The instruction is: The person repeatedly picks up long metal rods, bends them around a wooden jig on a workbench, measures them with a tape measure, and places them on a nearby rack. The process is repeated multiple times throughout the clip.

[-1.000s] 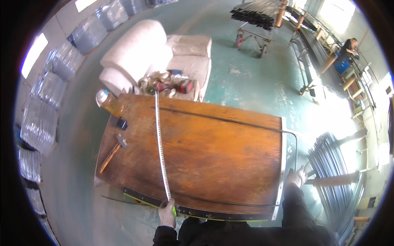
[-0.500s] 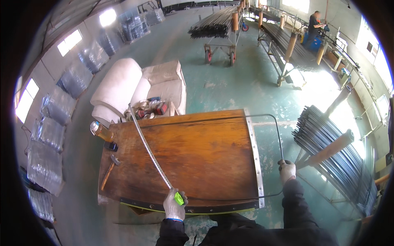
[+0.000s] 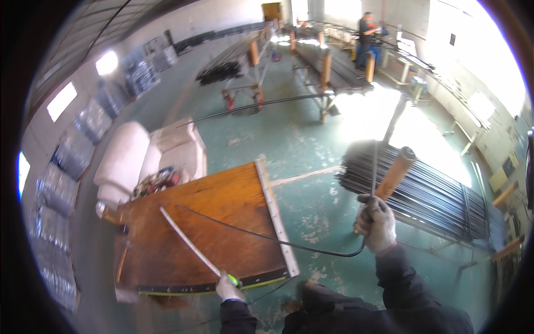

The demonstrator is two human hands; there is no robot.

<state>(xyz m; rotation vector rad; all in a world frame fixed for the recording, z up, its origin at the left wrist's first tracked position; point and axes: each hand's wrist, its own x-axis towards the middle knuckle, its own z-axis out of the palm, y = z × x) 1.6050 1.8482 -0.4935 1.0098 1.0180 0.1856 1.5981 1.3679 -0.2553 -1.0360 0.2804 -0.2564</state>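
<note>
My right hand (image 3: 380, 228), in a pale work glove, is closed around a thin dark bent metal rod (image 3: 317, 250). The rod is a long U shape, tilted up: one leg slants over the wooden tabletop (image 3: 217, 206), and the other stretches across the air above the floor. My left hand (image 3: 227, 288), also gloved, grips a green tape measure (image 3: 233, 280) at the table's near edge. Its pale blade (image 3: 192, 244) sticks out stiffly over the wood toward the far left.
A pale armchair (image 3: 167, 147) with tools on it stands behind the table. To the right, a rack holds a bundle of dark rods (image 3: 428, 195) beside a brown post (image 3: 396, 173). Another person (image 3: 365, 39) stands far back. Wrapped stacks (image 3: 72, 150) line the left wall.
My right hand has lifted the bent rod off the tabletop and tilted it up. The tape measure stays in my left hand, its blade still out. The view has turned right.
</note>
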